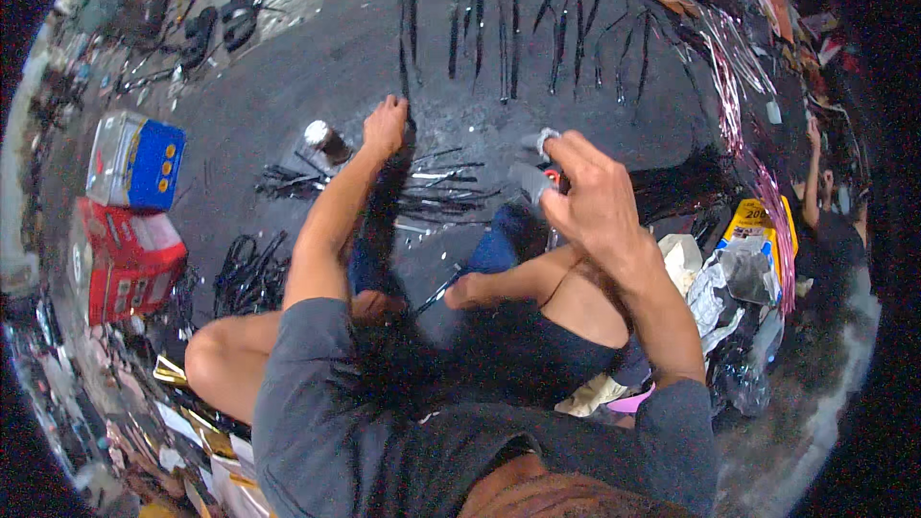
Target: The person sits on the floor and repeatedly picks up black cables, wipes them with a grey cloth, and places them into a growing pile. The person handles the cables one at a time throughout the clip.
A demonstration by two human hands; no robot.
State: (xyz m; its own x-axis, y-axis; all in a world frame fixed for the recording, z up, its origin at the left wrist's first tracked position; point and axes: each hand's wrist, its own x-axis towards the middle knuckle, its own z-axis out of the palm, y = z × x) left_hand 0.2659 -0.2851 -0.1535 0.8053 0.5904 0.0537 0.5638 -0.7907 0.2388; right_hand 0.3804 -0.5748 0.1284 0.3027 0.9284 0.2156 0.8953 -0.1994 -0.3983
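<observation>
My left hand reaches forward over the dark sheet, fingertips pinched at the lower end of a thin shiny black strip. My right hand is curled above the sheet, with grey coverings on the thumb and a finger. A small red-orange thing shows between them; its kind is unclear. Several more black strips lie in a row at the far side. Near my left forearm stands a small silver-topped container. A bundle of black tinsel strips lies across the sheet in front of my legs.
To the left stand a blue and white box and a red box, near a heap of black strips. Pink metallic strips, a yellow package and crumpled plastic lie right. Another person's arm shows far right.
</observation>
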